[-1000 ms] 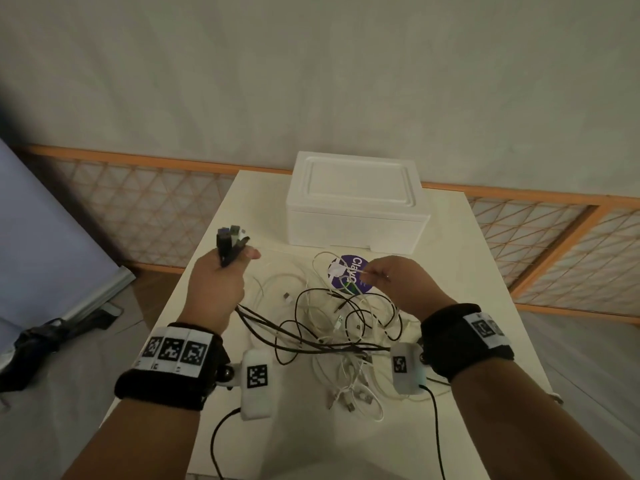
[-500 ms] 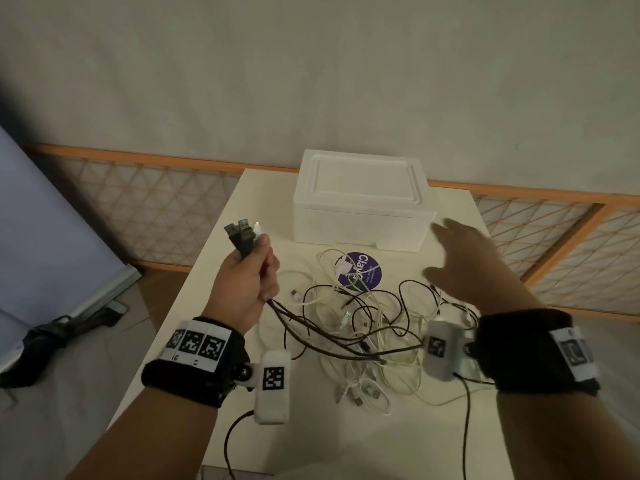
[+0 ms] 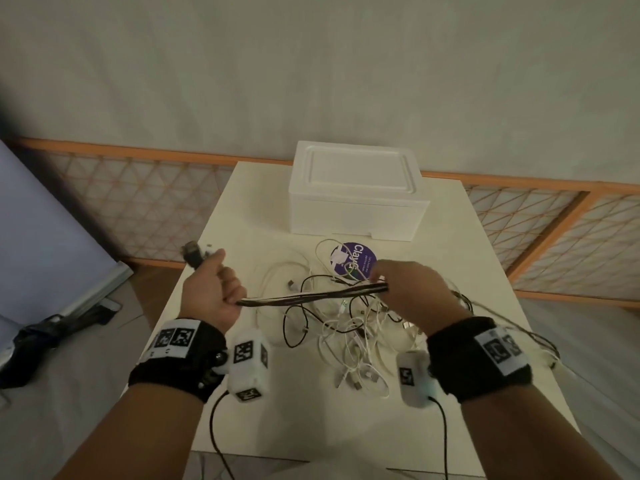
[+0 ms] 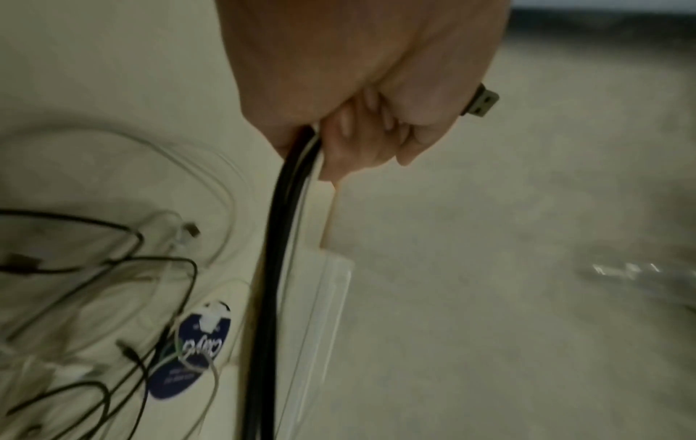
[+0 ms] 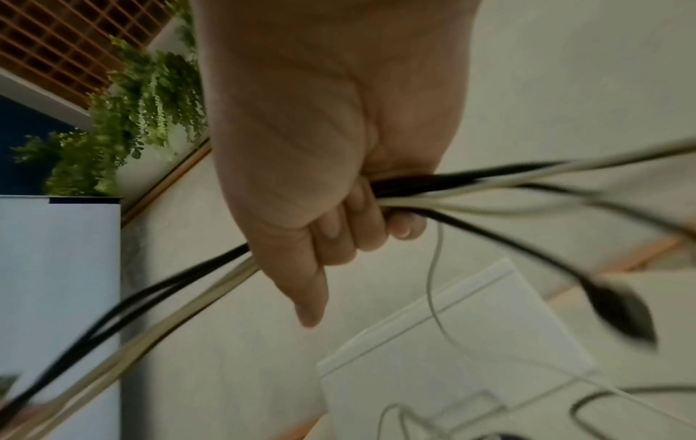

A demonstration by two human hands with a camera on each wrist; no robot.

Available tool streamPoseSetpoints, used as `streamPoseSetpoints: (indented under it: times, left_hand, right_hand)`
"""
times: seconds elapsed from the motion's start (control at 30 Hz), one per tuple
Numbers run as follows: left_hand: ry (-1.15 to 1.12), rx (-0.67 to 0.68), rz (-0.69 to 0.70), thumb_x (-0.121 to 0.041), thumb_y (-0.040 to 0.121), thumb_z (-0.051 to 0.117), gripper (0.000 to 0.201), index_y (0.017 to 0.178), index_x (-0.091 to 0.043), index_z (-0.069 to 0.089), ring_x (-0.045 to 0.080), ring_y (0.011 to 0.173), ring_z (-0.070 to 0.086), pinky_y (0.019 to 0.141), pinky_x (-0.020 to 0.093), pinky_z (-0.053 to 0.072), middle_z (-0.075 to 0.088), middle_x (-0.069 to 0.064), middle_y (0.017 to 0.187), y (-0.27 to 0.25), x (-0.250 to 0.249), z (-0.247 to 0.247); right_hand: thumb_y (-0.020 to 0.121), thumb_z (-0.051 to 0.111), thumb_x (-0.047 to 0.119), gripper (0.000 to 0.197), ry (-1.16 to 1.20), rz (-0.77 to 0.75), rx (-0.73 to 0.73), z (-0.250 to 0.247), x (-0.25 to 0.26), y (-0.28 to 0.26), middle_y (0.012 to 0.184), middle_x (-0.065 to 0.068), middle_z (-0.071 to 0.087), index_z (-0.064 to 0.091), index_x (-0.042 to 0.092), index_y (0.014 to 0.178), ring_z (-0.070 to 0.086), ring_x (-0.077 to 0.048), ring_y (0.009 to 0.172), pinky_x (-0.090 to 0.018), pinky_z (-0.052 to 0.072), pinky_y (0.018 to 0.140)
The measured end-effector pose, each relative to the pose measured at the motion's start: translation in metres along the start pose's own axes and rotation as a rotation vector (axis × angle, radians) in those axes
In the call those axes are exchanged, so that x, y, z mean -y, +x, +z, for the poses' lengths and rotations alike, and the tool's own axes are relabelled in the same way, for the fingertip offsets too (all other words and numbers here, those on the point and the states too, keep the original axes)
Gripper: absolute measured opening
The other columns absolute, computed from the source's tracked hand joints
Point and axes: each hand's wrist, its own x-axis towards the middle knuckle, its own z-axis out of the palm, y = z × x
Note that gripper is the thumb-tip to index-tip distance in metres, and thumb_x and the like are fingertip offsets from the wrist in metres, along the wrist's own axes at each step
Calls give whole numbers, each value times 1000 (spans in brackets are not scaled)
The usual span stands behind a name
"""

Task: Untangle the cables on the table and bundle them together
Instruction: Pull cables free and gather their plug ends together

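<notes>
A bundle of black and white cables (image 3: 311, 295) stretches level between my two hands above the table. My left hand (image 3: 211, 285) grips one end in a fist, with USB plugs (image 3: 194, 252) sticking out past the thumb; the left wrist view shows the cables (image 4: 280, 238) leaving the fist (image 4: 361, 128) and one plug (image 4: 480, 104). My right hand (image 3: 407, 292) is curled round the same cable bundle (image 5: 433, 190), fingers (image 5: 350, 235) wrapped over it. Below lies a tangle of loose white and black cables (image 3: 349, 330) on the white table (image 3: 242, 209).
A white foam box (image 3: 356, 199) stands at the table's far side. A round purple sticker (image 3: 353, 261) lies in front of it among the cables. An orange lattice rail (image 3: 138, 202) runs behind. Black objects (image 3: 52, 327) lie on the floor at left.
My right hand came back from the far right with fingers spread and closed round the cables that my left hand holds. The left hand dropped lower, and the bundle now runs taut between both hands.
</notes>
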Motion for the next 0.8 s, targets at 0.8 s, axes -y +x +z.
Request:
streamPoseSetpoints:
  times: [0.8]
  left_hand:
    - [4,-36,-172,-30,97,52,44,60,-21,29,7,29,17,29,17,17,23,-8,42,-3,62,-15]
  right_hand:
    - [75,68,35,17,-84,197,-286,-25,-145,-89,47,7,51,62,25,62,49,-16,45,-33,48,46]
